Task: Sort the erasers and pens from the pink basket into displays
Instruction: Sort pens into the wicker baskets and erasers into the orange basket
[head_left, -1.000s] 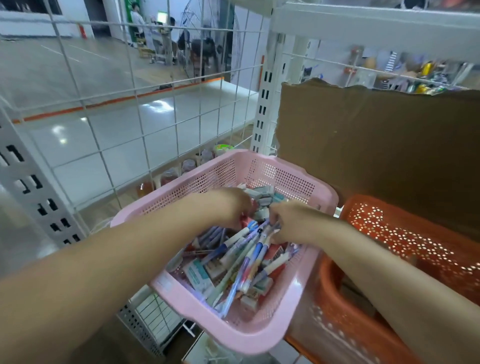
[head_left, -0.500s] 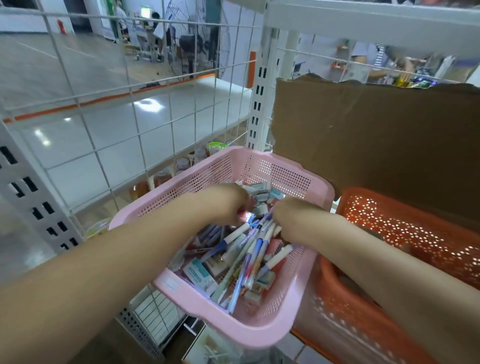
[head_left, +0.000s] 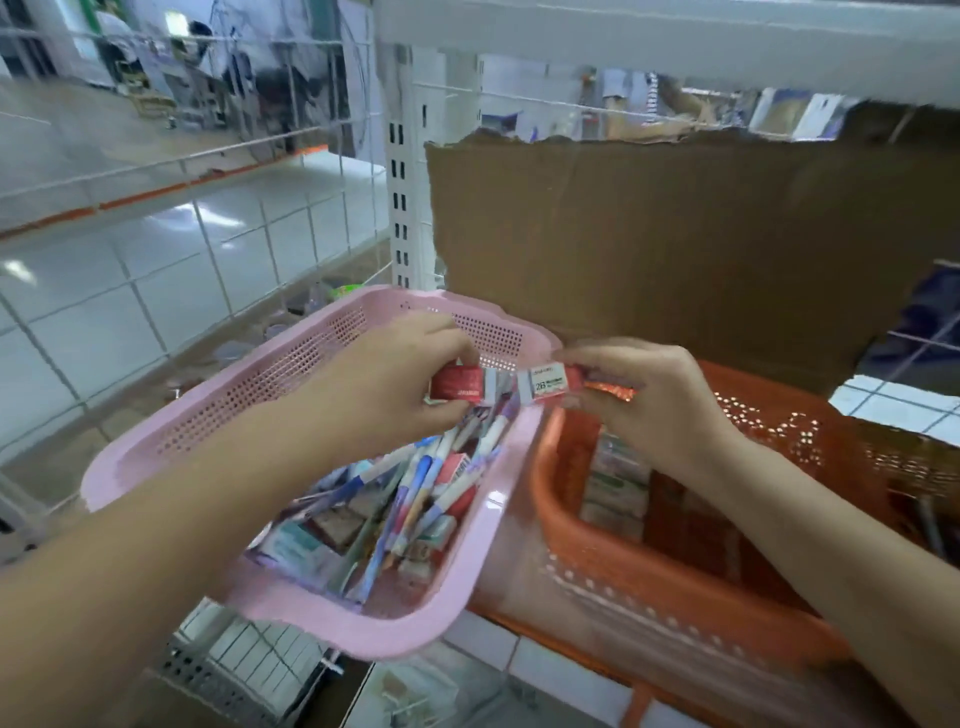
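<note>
Two small red-sleeved rectangular erasers are pinched above the perforated pink plastic basket (head_left: 291, 374): one red eraser (head_left: 457, 387) in the left hand (head_left: 395, 384) grip, a 2B eraser (head_left: 548, 385) in the right hand (head_left: 649, 400). Light, firm, probably w/ slick sleeves (so pinch the flat faces). Pens (head_left: 415, 493) lie below.

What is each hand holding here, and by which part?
Left hand pinches a red-sleeved eraser by its left end. Right hand pinches an eraser marked 2B by its right end. Both are raised over the pink basket.
</note>
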